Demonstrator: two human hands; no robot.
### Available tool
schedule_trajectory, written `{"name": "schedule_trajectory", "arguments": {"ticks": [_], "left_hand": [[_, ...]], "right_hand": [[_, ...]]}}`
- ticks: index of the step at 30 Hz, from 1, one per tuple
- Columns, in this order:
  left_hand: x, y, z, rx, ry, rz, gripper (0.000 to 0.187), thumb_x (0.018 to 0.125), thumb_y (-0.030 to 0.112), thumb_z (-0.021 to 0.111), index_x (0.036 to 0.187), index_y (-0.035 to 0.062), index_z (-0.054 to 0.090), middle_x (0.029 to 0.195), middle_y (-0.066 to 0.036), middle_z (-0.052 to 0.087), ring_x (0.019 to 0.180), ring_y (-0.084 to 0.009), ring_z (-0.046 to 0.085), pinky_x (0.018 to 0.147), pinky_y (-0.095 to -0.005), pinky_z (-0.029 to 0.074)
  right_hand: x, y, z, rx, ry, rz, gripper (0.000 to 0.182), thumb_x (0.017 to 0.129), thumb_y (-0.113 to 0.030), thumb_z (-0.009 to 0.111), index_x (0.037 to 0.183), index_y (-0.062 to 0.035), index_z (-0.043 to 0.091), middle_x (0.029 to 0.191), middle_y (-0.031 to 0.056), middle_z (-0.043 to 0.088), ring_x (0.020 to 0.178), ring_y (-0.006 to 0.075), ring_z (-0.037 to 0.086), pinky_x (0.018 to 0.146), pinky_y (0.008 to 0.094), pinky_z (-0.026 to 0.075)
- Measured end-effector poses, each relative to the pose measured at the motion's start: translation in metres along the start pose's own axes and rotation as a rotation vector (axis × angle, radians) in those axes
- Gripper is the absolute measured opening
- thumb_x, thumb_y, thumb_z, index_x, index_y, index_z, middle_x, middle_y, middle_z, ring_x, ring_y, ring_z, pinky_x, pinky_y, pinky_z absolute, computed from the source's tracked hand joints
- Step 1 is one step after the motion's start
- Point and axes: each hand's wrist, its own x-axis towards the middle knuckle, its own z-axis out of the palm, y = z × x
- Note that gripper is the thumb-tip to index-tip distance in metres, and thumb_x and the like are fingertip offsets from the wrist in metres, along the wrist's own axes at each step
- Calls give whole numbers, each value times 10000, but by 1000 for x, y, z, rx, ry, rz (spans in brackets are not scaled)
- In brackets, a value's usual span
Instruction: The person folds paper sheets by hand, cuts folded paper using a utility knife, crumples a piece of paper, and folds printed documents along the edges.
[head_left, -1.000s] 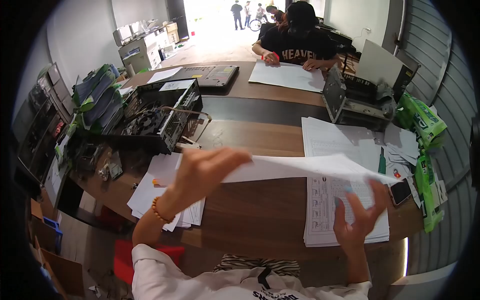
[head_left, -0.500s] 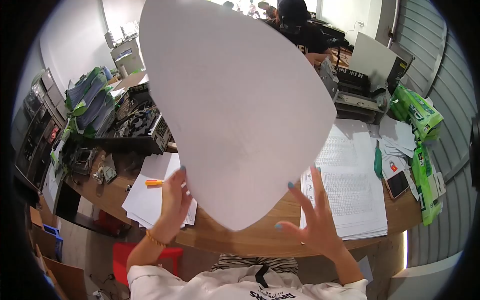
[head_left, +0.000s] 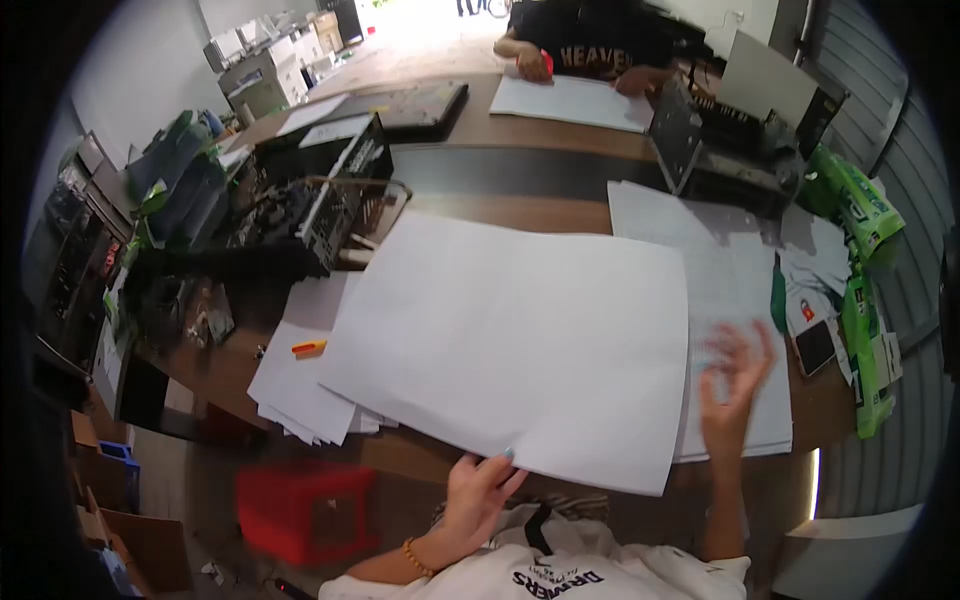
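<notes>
A large blank white sheet of paper (head_left: 520, 330) lies low over the desk, tilted toward me. My left hand (head_left: 482, 500) pinches its near edge, thumb on top and fingers beneath. To the right of the sheet, my right hand (head_left: 735, 370) is raised over a stack of printed sheets (head_left: 740, 240); it is smeared by motion and seems to touch nothing. Part of that stack is covered by the blank sheet. On the left, more white papers (head_left: 300, 375) lie under the sheet's corner, with an orange-yellow tool handle (head_left: 309, 348) on them.
An opened computer case (head_left: 350, 190) stands at the left. A metal machine chassis (head_left: 725, 150) is at the back right. A phone (head_left: 815, 347) and green packages (head_left: 862, 340) lie at the right edge. Across the desk, a person (head_left: 590, 45) handles paper. A red stool (head_left: 300, 510) stands below.
The white sheet has come down from upright before me to nearly flat. My left hand has moved right to its near edge; my right hand has let go and moved right.
</notes>
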Motion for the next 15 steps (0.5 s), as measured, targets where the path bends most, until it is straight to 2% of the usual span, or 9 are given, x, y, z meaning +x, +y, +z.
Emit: {"name": "schedule_trajectory", "arguments": {"ticks": [2, 5, 6, 8, 9, 11, 12, 13, 15], "left_hand": [[1, -6, 10, -43, -21, 2, 236, 827, 53, 560, 1031, -7, 459, 1051, -79, 545, 1023, -180, 533, 962, -363, 408], [2, -11, 14, -67, -154, -5, 138, 875, 80, 506, 938, -43, 516, 984, -91, 573, 983, -153, 554, 967, -338, 411], [3, -14, 15, -66, -137, -35, 138, 875, 80, 506, 938, -43, 516, 984, -91, 573, 983, -153, 554, 967, -338, 411], [3, -15, 14, -60, -194, -146, 252, 884, 74, 490, 1081, -77, 446, 1055, -126, 558, 1010, -165, 549, 964, -312, 414], [2, -11, 15, -57, -179, -159, 252, 884, 74, 490, 1081, -77, 446, 1055, -126, 558, 1010, -165, 549, 964, -312, 414], [-5, 0, 16, 150, -261, -256, 158, 881, 74, 498, 962, -61, 510, 1096, -151, 548, 1052, -204, 539, 958, -318, 420], [-8, 10, 3, 389, -433, -229, 152, 860, 52, 528, 974, -48, 518, 1127, -164, 540, 1079, -224, 526, 936, -327, 435], [-18, 22, -6, 842, -496, 25, 112, 821, 50, 585, 896, -28, 560, 1104, -176, 557, 1055, -238, 543, 894, -331, 454], [-3, 29, -42, 1559, -534, 1414, 151, 772, 114, 657, 862, 6, 606, 1047, -152, 586, 965, -230, 575, 801, -322, 473]], "right_hand": [[-10, -16, -13, -534, 376, -649, 586, 771, -98, 642, 1264, -105, 326, 1131, 176, 515, 992, 252, 542, 834, 397, 439], [-54, -50, 5, -707, -373, -801, 230, 792, -194, 612, 949, -27, 611, 1099, 176, 558, 1007, 293, 555, 868, 396, 427], [-61, -47, 23, -781, -496, -815, 258, 792, -166, 578, 993, -8, 610, 1080, 162, 581, 1025, 286, 558, 874, 409, 429], [-62, -15, 34, -858, -514, -840, 268, 781, -142, 567, 1008, -5, 605, 1063, 158, 591, 1011, 278, 569, 862, 406, 441], [-62, -4, 39, -929, -532, -883, 283, 769, -117, 556, 1024, -2, 600, 1045, 154, 600, 997, 269, 580, 851, 403, 453], [-59, 8, 37, -860, -524, -852, 284, 746, -92, 556, 1009, 5, 601, 1033, 149, 606, 978, 268, 589, 835, 400, 467], [-56, 14, 34, -808, -498, -844, 287, 722, -67, 555, 995, 12, 603, 1021, 144, 612, 959, 268, 598, 819, 398, 480], [-52, 17, 30, -802, -519, -829, 287, 722, -67, 555, 995, 12, 603, 1021, 144, 612, 959, 268, 598, 819, 398, 480], [-44, 23, 26, -796, -556, -868, 263, 710, -40, 559, 962, 24, 603, 992, 136, 620, 928, 267, 610, 785, 380, 503]]}}
